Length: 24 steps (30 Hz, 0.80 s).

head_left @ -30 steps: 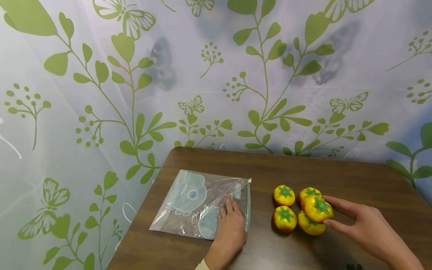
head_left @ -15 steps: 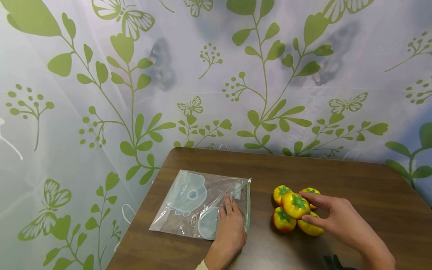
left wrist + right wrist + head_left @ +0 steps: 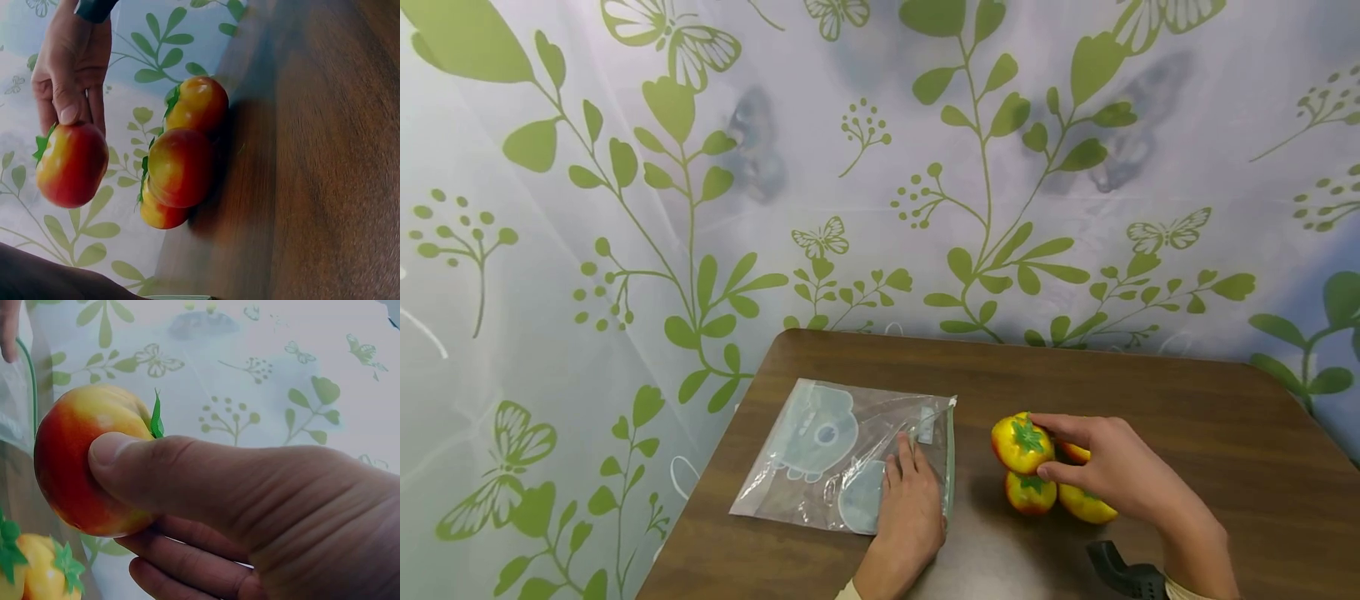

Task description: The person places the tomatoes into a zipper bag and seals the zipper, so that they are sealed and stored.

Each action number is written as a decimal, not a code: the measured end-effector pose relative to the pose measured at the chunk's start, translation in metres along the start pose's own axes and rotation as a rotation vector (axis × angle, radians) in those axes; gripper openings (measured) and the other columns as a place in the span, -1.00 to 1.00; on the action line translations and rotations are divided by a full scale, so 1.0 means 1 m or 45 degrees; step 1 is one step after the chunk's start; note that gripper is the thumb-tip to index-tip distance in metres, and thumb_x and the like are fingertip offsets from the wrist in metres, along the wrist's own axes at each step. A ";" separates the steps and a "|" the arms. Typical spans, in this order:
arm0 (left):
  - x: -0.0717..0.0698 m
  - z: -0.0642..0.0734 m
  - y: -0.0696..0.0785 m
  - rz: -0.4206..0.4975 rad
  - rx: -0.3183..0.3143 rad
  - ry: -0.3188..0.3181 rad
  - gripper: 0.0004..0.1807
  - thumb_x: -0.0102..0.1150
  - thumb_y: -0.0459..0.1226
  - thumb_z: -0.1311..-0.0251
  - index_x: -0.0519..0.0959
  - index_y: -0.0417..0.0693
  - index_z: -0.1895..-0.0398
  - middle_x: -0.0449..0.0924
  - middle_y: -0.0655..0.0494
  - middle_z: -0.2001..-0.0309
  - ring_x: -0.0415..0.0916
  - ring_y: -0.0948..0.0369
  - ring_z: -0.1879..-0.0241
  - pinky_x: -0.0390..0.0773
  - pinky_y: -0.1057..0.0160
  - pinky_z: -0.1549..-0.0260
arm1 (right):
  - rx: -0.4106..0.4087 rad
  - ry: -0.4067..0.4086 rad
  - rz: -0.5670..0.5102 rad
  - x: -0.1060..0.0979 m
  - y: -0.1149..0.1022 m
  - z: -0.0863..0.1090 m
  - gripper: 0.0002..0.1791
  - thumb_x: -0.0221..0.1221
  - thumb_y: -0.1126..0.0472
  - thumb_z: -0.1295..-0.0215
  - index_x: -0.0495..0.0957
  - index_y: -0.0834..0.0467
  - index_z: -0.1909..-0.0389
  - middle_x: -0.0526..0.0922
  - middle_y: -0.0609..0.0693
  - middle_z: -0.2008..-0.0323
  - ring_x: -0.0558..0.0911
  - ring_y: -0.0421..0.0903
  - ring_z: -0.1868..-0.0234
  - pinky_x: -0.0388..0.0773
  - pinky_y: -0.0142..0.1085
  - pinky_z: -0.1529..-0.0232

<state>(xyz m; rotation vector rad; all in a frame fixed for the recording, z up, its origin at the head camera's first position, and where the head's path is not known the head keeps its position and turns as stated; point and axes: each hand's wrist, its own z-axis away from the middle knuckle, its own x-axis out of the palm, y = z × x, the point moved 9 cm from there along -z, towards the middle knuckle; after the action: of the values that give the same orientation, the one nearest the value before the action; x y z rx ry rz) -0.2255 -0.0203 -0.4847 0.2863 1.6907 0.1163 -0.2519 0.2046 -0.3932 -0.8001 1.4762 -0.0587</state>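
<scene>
My right hand (image 3: 1112, 462) pinches a yellow-and-red persimmon (image 3: 1018, 446) with a green leafy top, thumb on one side and fingers on the other. In the left wrist view this held persimmon (image 3: 72, 169) hangs apart from the several others grouped on the table. Of that group, a front-left persimmon (image 3: 1030, 496) and a front-right persimmon (image 3: 1086, 505) show in the head view; the back ones are mostly hidden. My left hand (image 3: 910, 504) rests with its fingers extended on a clear zip bag (image 3: 880, 410) with pale blue animal shapes.
The brown wooden table (image 3: 985, 367) has a patterned curtain (image 3: 865, 192) behind it and to the left. A dark strap-like piece (image 3: 1123, 575) sits at my right wrist. The bag's green zip edge (image 3: 951, 454) faces the persimmons.
My right hand has carried the persimmon leftward across the group, from above its right side to above its back left. The left hand has stayed on the bag.
</scene>
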 end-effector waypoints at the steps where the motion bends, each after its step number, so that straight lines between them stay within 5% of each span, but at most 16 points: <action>1: 0.000 0.000 0.000 0.005 0.001 0.002 0.21 0.81 -0.18 0.19 0.32 -0.55 -0.50 0.29 -0.47 -0.57 0.56 -0.37 -0.34 0.65 -0.13 -0.30 | 0.003 -0.013 -0.012 0.001 -0.001 -0.002 -0.27 0.59 -0.05 -0.25 0.66 0.06 -0.41 0.80 0.04 -0.23 0.80 0.13 -0.19 0.77 0.04 -0.11; 13: 0.001 0.000 -0.001 0.004 -0.025 -0.049 0.20 0.80 -0.17 0.15 0.32 -0.50 -0.53 0.23 -0.45 -0.62 0.52 -0.39 -0.37 0.61 -0.14 -0.35 | -0.043 -0.072 -0.057 0.027 -0.012 -0.024 -0.27 0.55 -0.10 -0.28 0.65 0.07 -0.42 0.79 -0.01 -0.26 0.79 0.03 -0.20 0.76 -0.01 -0.14; 24: 0.004 -0.002 -0.002 0.017 -0.054 -0.122 0.16 0.78 -0.18 0.07 0.33 -0.46 -0.55 0.16 -0.43 -0.66 0.47 -0.40 -0.42 0.56 -0.17 -0.40 | -0.070 -0.193 -0.130 0.075 -0.019 -0.047 -0.33 0.58 0.03 -0.26 0.68 0.15 -0.35 0.81 0.01 -0.20 0.80 0.04 -0.11 0.76 0.02 -0.10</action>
<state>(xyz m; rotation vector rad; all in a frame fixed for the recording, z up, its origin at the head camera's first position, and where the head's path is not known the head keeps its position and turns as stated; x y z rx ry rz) -0.2277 -0.0206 -0.4890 0.2673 1.5896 0.1457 -0.2754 0.1323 -0.4427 -0.9051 1.2985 -0.0334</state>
